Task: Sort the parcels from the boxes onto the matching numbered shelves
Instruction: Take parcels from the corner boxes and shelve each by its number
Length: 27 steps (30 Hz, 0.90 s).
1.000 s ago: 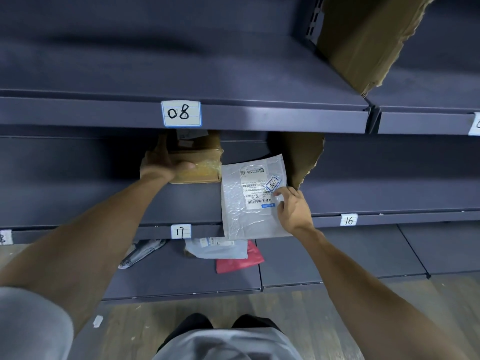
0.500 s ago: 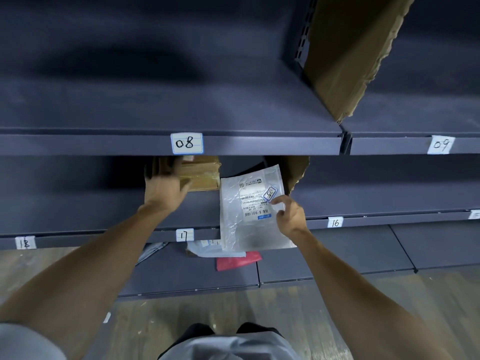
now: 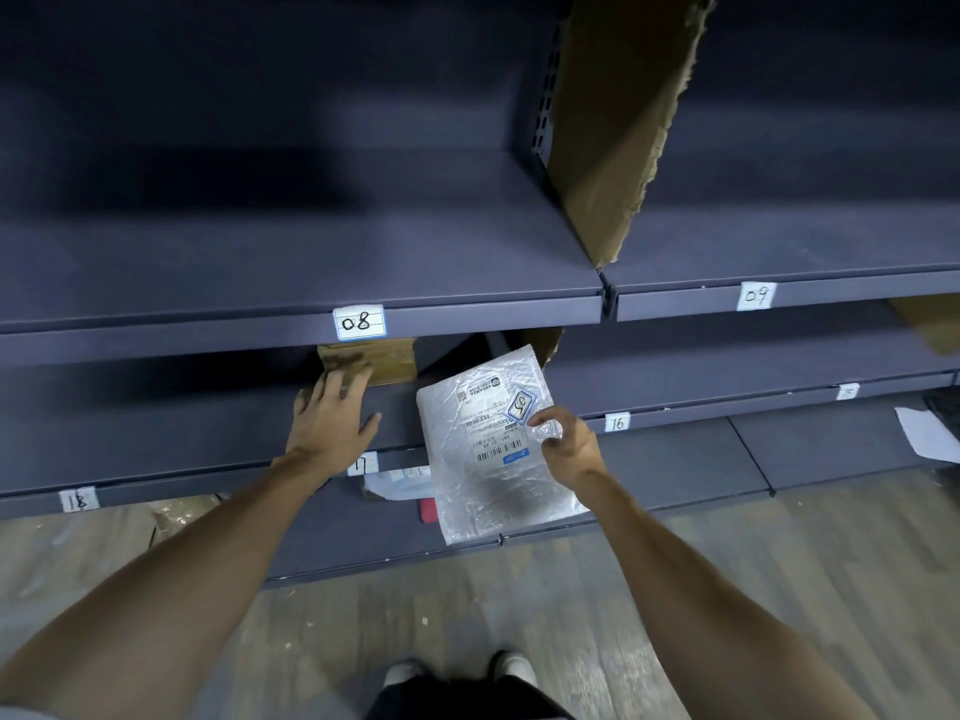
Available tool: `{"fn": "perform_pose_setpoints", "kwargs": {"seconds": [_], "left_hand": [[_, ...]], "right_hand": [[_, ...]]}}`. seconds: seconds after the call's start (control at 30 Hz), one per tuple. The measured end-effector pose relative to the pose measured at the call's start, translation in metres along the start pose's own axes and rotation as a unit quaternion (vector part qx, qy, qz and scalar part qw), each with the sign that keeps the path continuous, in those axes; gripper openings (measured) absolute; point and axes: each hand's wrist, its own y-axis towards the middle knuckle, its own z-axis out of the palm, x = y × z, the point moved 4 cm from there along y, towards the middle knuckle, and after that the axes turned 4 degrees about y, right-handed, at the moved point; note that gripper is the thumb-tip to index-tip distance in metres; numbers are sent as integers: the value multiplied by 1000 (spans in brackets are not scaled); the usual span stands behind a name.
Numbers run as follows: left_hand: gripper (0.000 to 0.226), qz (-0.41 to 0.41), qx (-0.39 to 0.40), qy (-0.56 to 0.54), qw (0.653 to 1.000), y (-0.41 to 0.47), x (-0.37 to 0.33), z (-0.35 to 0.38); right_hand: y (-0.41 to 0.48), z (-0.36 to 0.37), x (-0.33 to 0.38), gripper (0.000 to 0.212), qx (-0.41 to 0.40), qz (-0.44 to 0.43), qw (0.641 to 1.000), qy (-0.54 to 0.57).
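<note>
The right hand [image 3: 563,449] pinches the silver parcel [image 3: 493,459] by its right edge, thumb just under the handwritten sticker [image 3: 521,406], which seems to read 05. The parcel hangs below and to the right of the 08 label [image 3: 359,322], its long axis steeply up and down, held in the air and not on a shelf. The left hand [image 3: 330,418], fingers spread, touches the brown parcel [image 3: 371,358] just under the 08 label. No number in view appears to match, so the right hand likely must carry it elsewhere
</note>
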Motion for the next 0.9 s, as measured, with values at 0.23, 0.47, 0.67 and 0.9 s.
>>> {"fn": "perform_pose_setpoints", "kwargs": {"seconds": [0.23,0.47,0.67,0.9], "left_hand": [[69,5,11,20,1000,-21,-34,-6],[69,16,5,33,999,-38,-112,-23],[68,60,12,23,998,-52,-216,-25],[69,138,-11,27,990,-60,-346,-22]], "right_hand": [[-22,-33,-5,43,2,-12,998,57],[-43,-103,-32,44,4,-30,996,89],[-69,-197,-83,44,-24,-28,991,126],[-104,-307,-154,44,-90,4,979,185]]}}
